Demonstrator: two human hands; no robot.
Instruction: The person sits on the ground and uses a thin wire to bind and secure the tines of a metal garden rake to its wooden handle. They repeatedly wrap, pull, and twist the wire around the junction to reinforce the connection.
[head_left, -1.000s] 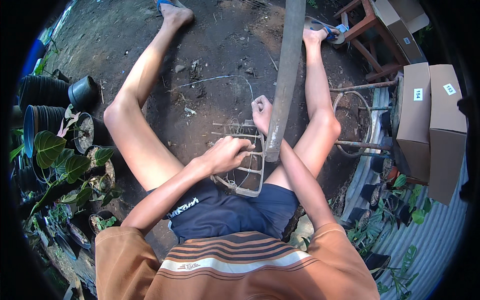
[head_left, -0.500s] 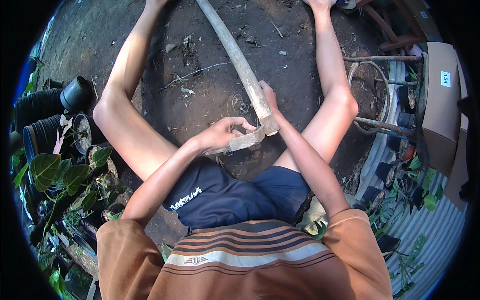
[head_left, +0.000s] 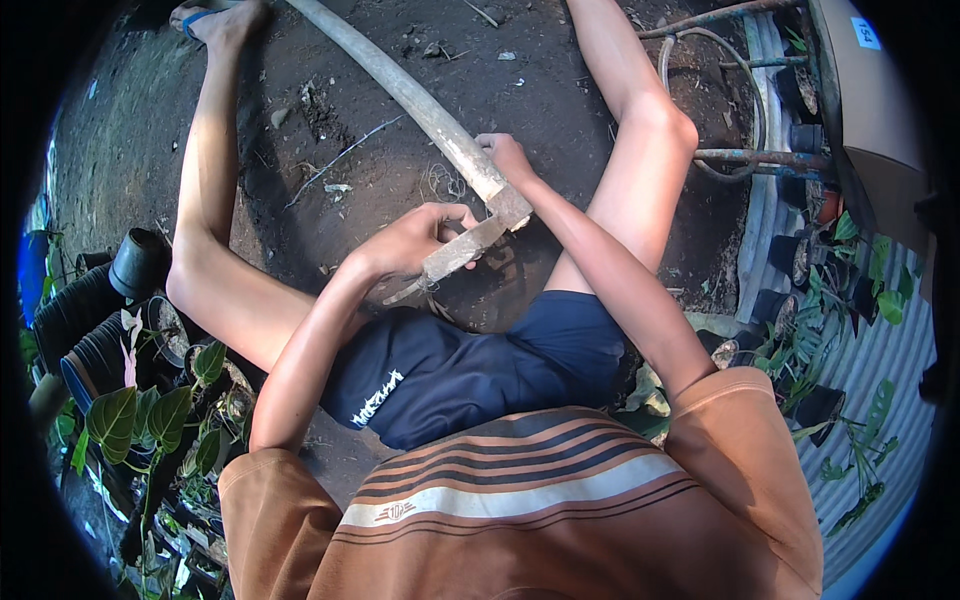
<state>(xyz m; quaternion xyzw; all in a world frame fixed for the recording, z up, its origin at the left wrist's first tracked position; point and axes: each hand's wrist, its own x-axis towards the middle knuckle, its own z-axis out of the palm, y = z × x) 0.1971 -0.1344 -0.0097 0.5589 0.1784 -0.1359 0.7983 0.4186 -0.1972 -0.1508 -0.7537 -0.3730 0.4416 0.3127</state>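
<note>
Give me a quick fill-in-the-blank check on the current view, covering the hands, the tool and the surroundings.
1. The bare left hand is nearer the flat grey metal piece than the bare ____ hand is.
2. That metal piece is at the end of a long, pale handle made of ____.
3. The dark blue cloth shorts bear a white mark on the wearer's ____ leg.
4. The brown cardboard box is on the picture's ____ side.

Missing words: right; wood; left; right.

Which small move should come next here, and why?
Probably steadying the metal head with the left hand: that hand is right at it, the head juts from the end of the wooden handle, and the right hand is beside the handle.
</note>
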